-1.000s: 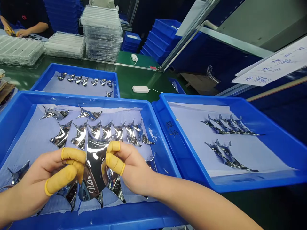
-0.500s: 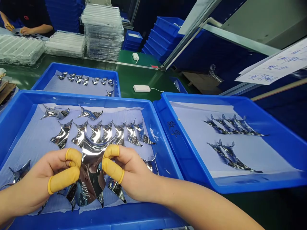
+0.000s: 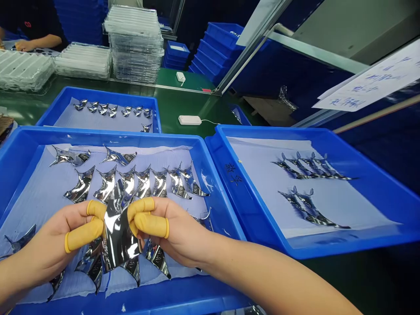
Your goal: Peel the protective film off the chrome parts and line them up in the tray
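A shiny curved chrome piece (image 3: 118,236) is held up between my two hands over the near blue tray (image 3: 183,288). My left hand (image 3: 77,232) pinches its left edge, and my right hand (image 3: 160,223) grips the right edge. Yellow finger cots cover the thumb and forefinger on each side. Below and behind, similar chrome pieces (image 3: 106,183) lie in rows on white paper (image 3: 42,188) lining the tray. Some of them carry engraved lettering. My hands and the held piece hide part of the lower rows.
To the right, another blue tray (image 3: 262,210) holds several chrome pieces (image 3: 310,210). A smaller blue tray (image 3: 65,94) with little chrome parts stands behind. Stacked clear plastic trays (image 3: 134,48) rise at the back, near a co-worker's arm (image 3: 42,41). A white device (image 3: 189,120) trails a cable.
Both hands have turned the chrome piece; its engraved face has swung away and a narrower, strongly reflecting side shows. The view has shifted slightly, moving the surroundings a little left.
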A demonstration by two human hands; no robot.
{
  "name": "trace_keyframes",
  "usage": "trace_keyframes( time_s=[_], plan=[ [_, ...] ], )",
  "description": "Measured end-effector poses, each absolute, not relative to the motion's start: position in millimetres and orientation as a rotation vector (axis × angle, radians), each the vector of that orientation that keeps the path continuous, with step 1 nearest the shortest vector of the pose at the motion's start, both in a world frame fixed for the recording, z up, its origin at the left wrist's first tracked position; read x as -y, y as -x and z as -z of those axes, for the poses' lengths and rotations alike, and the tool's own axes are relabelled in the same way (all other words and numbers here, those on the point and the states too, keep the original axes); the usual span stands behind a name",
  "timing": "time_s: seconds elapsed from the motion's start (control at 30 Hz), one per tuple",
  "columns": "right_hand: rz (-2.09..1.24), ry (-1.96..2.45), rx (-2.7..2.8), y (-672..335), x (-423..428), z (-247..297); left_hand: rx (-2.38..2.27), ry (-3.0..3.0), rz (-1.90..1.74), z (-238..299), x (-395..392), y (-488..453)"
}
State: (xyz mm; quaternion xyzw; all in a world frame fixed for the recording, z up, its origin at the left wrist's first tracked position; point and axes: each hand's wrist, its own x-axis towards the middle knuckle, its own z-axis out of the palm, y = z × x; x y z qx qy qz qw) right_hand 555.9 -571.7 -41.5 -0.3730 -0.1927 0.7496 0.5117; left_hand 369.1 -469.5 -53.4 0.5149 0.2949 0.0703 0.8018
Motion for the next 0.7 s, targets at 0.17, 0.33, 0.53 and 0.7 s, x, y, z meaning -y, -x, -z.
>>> trace_keyframes(
  time_s=[0.17, 0.33, 0.53, 0.7],
  plan=[
    [-1.836, 0.829, 0.453, -557, 573, 43, -0.621, -1.019, -0.13, 59, 469, -370],
    [-1.838, 0.797, 0.495, -557, 575, 44, -0.547, -0.98, -0.124, 61, 471, -367],
    [-1.814, 0.765, 0.541, -558, 576, 44, -0.523, -0.991, -0.147, 61, 472, -367],
    [-1.724, 0.894, 0.614, -558, 573, 43, -0.496, -1.182, -0.192, 59, 479, -355]
  ],
)
